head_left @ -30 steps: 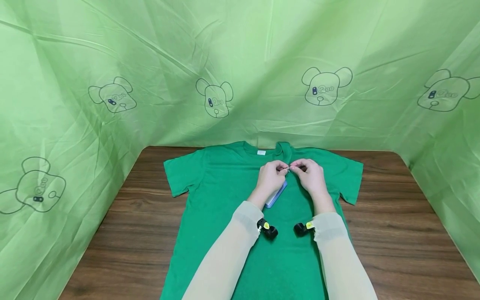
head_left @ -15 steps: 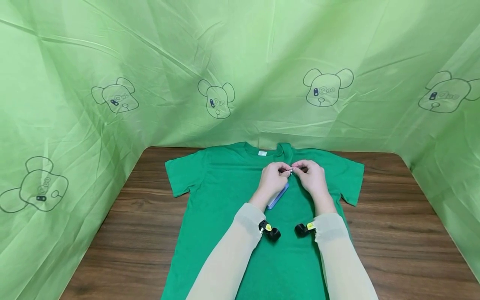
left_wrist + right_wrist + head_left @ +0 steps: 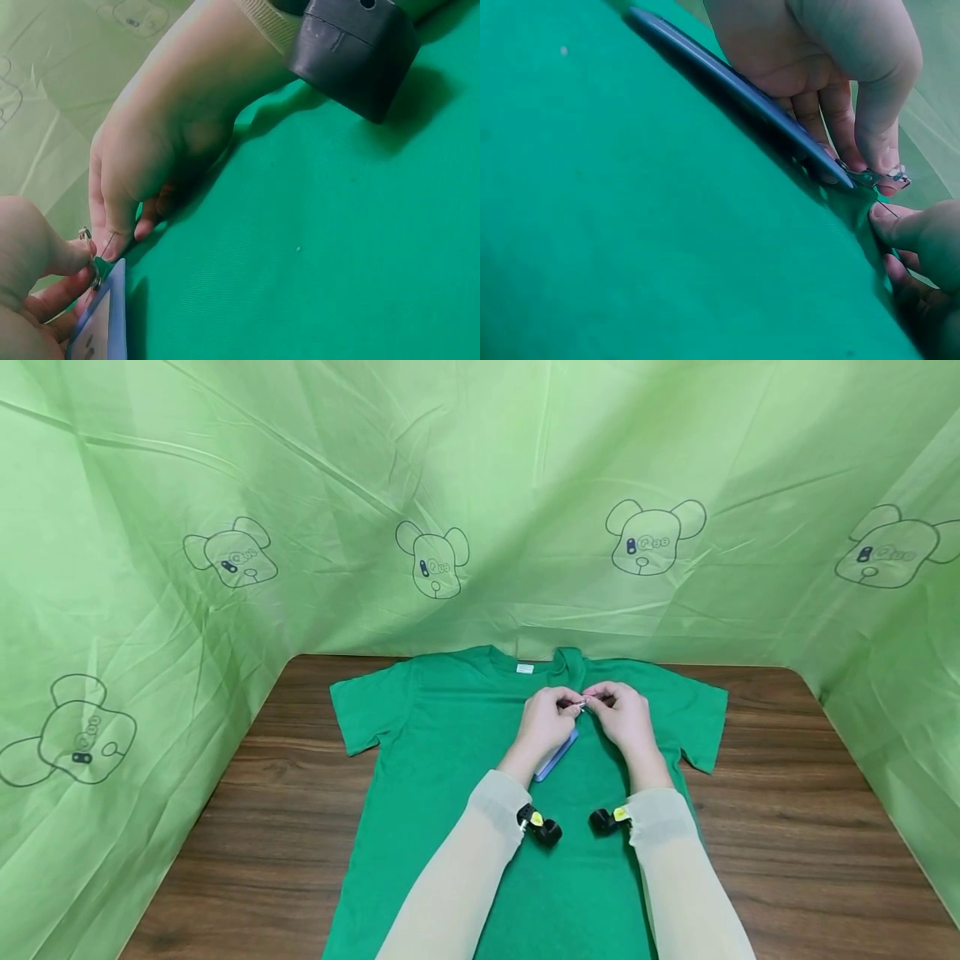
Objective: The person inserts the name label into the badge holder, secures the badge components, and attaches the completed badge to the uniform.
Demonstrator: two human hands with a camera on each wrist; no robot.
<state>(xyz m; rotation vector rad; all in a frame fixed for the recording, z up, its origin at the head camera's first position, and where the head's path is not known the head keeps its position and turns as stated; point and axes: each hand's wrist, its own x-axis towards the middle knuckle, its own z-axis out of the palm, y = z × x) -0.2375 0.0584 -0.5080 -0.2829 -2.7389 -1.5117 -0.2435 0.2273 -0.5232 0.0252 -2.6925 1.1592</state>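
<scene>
Both my hands pinch the badge's safety pin [image 3: 581, 702] at the green T-shirt's [image 3: 450, 735] chest: left hand [image 3: 546, 720] steadying the blue badge [image 3: 556, 755], right hand [image 3: 622, 714] gripping the clasp. A slipping pin could prick me or snag fabric.

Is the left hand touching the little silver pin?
Touching. In the left wrist view the left hand pinches the pin between thumb and fingertip, at the badge lying on the shirt.

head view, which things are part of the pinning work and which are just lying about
In use:
green t-shirt
blue badge holder
metal pin
left hand
right hand

Lying about:
wooden table
green bear-print backdrop
</scene>
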